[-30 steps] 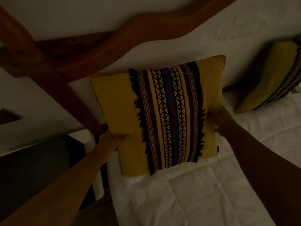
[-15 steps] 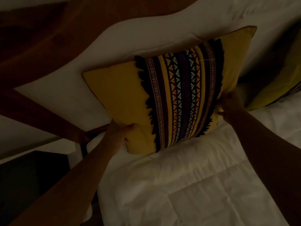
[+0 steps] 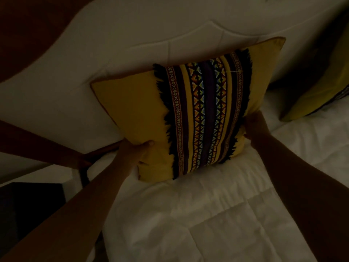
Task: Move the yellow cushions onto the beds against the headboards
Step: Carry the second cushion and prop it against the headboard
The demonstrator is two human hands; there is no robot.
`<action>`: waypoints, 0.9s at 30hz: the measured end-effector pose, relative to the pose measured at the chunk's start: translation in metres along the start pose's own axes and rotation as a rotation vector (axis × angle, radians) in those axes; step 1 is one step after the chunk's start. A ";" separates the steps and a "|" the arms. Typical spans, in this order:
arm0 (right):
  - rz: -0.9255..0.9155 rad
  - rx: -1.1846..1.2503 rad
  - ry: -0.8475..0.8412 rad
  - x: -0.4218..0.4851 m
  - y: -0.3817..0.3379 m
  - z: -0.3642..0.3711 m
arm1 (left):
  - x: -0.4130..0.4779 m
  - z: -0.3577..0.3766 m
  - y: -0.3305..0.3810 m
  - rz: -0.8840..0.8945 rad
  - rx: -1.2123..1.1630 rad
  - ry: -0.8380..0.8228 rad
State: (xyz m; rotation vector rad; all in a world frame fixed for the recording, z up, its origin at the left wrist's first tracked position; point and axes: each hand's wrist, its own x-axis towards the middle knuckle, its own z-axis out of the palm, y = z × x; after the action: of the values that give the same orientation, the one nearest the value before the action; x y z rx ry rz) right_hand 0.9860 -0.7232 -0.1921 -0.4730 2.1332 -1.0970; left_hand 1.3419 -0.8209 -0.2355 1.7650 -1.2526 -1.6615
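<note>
My left hand [image 3: 135, 150] curled round the yellow cushion [image 3: 132, 112] at its lower left edge, thumb on its face, my right hand [image 3: 254, 122] gripping its right edge, cushion now lower than a moment ago, bottom resting on the white duvet [image 3: 217, 214], back against the padded headboard [image 3: 113, 44], second cushion [image 3: 321, 91] at right.

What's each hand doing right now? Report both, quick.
Left hand: closed on the lower left edge of the yellow cushion.
Right hand: gripping the cushion's lower right edge; its fingers are hidden behind it.
</note>
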 end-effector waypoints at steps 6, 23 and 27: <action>0.160 0.038 0.017 -0.042 -0.008 -0.020 | -0.037 -0.015 0.015 0.042 0.158 -0.031; -0.224 -0.141 -0.158 -0.311 -0.097 -0.068 | -0.293 -0.080 0.111 0.455 0.479 -0.135; -0.389 -0.291 -0.126 -0.381 -0.107 -0.095 | -0.366 -0.104 0.120 0.621 0.693 -0.043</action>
State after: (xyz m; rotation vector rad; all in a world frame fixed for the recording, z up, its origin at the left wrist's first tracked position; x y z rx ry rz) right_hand 1.1868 -0.5076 0.0892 -1.1015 2.1479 -0.9270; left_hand 1.4423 -0.6136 0.0898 1.4077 -2.2935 -0.9647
